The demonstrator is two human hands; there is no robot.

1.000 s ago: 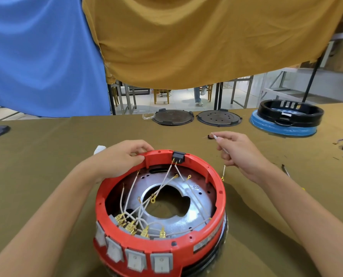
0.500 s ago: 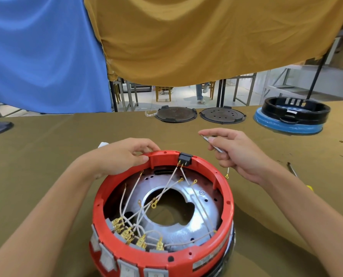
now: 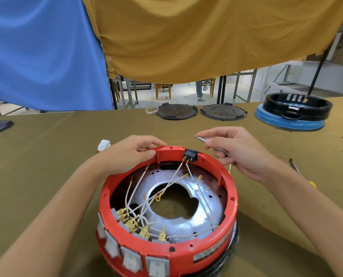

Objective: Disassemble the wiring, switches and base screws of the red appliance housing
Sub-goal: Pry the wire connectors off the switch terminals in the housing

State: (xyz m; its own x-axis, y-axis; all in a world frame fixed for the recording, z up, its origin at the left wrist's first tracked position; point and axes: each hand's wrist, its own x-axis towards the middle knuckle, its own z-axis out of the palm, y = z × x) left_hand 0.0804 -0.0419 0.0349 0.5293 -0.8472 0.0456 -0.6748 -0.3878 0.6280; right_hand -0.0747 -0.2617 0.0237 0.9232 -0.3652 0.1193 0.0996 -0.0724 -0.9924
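Right hand [image 3: 238, 152], centre right of the frame: thumb and fingers curled round a thin metal tool [image 3: 211, 143] whose pointed tip juts toward the upper left past the forefinger; the tool may be tweezers or a fine driver, the view being too poor to tell. The hand is just beyond the far right rim of the red housing [image 3: 166, 248].

Left hand [image 3: 130, 154], centre of the frame: fingers curled over the far left rim of the housing, thumb pressed flat along the top edge of the rim, gripping it.

The housing stands open side up on the olive cloth-covered table [image 3: 46, 156], in the lower centre of the frame. A black socket [image 3: 191, 154] is set in its far rim, between the two hands. White wires [image 3: 172, 176] with gold ring lugs run from it across a shiny metal plate [image 3: 210, 212] with a large centre hole, to gold terminals [image 3: 134, 224] at the near left inner wall. Grey rocker switches [image 3: 132, 258] line the near outer wall.

Outward: a white wad [image 3: 104, 144] lies on the table just left of the left hand. A screwdriver [image 3: 298, 170] lies at the right. Two dark round plates [image 3: 176, 111] sit at the far edge, upper centre. A black ring on a blue base [image 3: 294, 112] sits at the upper right. Blue and mustard cloths [image 3: 186, 37] hang across the top.
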